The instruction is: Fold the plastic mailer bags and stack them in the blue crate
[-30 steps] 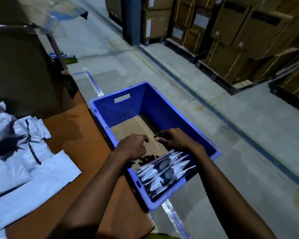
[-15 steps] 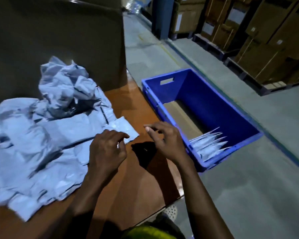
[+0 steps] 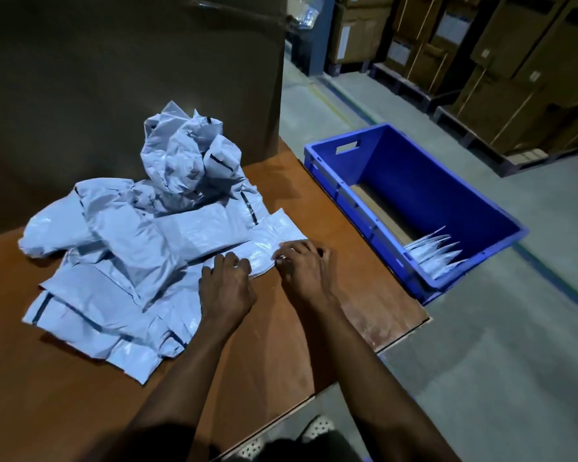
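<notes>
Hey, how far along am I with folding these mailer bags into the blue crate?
Early on. Done: a few folded mailers stand at the near end of the blue crate. In hand: left hand and right hand grip one flat mailer on the table. Left: the heaped, crumpled pile beside it.

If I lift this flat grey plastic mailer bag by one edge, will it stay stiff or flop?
Probably floppy and light: the flat pale grey plastic mailer bag looks like thin film, and the crumpled grey bags behind it hold creases. Its glossy sheen suggests it could slide on the brown wooden table.
</notes>
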Tool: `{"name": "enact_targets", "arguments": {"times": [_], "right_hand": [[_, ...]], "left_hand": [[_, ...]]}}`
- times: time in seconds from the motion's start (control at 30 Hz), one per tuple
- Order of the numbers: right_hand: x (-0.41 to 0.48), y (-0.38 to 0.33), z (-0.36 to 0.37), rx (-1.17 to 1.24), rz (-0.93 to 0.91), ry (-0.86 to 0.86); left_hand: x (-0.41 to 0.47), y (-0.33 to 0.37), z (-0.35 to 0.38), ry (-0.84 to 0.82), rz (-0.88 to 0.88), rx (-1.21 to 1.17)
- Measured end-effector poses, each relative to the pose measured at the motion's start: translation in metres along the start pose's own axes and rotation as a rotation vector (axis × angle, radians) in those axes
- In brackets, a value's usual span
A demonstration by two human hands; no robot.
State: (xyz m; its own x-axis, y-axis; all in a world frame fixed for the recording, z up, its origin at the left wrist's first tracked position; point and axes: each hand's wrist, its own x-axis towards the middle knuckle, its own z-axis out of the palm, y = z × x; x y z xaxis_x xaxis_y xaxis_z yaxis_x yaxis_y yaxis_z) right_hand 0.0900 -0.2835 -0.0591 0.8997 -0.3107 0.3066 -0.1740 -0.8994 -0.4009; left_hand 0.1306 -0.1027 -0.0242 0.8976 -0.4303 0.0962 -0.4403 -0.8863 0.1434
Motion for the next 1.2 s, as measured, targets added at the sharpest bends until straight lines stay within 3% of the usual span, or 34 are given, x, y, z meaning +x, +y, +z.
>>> {"name": "enact_targets", "arguments": {"times": [0.13,0.27,0.33,0.5,0.67,1.0,1.2], "right_hand": [[0.000,0.005,-0.016,0.054,-0.094,0.033],[-0.030,0.025,-0.055,0.070,-0.047,0.260],[-0.058,0.039,-0.074,0.012,-0.001,0.310],[-0.105,0.076,-0.076,0.044,0.033,0.295],[-0.092,0.075,-0.081,0.113,0.019,0.306],[-0.058,0.075,-0.063,0.068,0.024,-0.041],[-0.068,0.072,-0.055,-0.004,0.034,-0.042]], "left_hand": [[-0.001,0.004,-0.001,0.099,0.036,-0.031],[-0.017,0.034,-0.007,0.360,0.183,-0.208],[-0.025,0.052,-0.004,0.405,0.265,-0.258],[-0.041,0.079,0.024,0.230,0.243,-0.310],[-0.036,0.099,0.015,0.266,0.169,-0.353],[-0.017,0.103,0.065,0.033,0.288,-0.205],[-0.027,0.101,0.074,-0.003,0.285,-0.093]]}}
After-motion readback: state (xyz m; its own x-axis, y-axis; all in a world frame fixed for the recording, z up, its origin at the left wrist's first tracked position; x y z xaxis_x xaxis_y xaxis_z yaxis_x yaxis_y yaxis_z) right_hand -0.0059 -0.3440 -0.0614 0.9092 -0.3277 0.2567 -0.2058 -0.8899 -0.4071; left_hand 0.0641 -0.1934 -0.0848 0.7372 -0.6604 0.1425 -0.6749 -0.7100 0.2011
